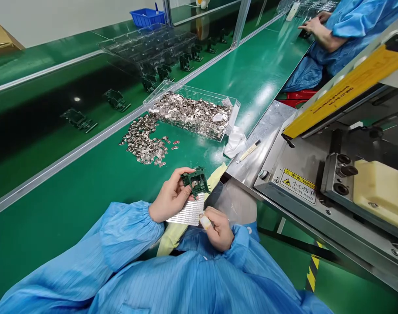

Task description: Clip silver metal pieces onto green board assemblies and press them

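Note:
My left hand (170,196) is closed around a dark green plastic frame (195,181), with thumb and fingers gripping its left side. The frame has a square opening and thin prongs. Just below it, a sheet of narrow silver strips (187,213) lies tilted at the table's front edge, partly under my left hand. My right hand (219,229) is curled at the sheet's right edge, fingers pinched there. A white and yellowish covering is on the right thumb. Pale yellow cloth (169,239) shows under the sheet.
A clear tray (231,124) of small metal pieces stands ahead, beside a loose metal pile (143,141). White cloth (235,141) and a cutter knife (249,151) lie right, near a machine (284,174). Green frames (117,100) stand behind a rail. A co-worker's hands (313,26) work far right.

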### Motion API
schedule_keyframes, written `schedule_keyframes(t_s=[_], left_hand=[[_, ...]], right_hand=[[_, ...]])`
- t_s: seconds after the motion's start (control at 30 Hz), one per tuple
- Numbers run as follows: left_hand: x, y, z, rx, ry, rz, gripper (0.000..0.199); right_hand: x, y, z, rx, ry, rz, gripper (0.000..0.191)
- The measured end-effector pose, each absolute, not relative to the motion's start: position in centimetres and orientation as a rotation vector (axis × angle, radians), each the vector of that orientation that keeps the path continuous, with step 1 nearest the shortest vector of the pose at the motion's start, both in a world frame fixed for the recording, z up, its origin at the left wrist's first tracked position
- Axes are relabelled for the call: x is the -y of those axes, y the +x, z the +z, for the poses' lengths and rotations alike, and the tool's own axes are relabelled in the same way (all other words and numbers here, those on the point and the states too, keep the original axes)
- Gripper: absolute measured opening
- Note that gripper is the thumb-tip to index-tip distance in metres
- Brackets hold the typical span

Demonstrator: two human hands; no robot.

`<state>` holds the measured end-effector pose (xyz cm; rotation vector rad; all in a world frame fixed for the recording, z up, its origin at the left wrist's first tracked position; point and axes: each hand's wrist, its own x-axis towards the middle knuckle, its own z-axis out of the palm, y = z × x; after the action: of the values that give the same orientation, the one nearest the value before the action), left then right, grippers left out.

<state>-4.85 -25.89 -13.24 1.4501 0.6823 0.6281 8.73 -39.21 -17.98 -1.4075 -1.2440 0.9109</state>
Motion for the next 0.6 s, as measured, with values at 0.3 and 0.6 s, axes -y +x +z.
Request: schedule_keyframes(t_s=[0.3, 0.6], left_hand=[[26.0, -4.7, -13.1, -0.679, 1.313, 0.696, 0.049], [26.8, -5.1, -12.9, -0.596, 1.252, 0.713, 0.042]], right_hand=[[39.8, 11.5, -17.4, 1.316, -1.694, 0.909, 0.014], [40.1, 13.3, -11.2, 1.202, -1.649, 0.834, 0.009]])
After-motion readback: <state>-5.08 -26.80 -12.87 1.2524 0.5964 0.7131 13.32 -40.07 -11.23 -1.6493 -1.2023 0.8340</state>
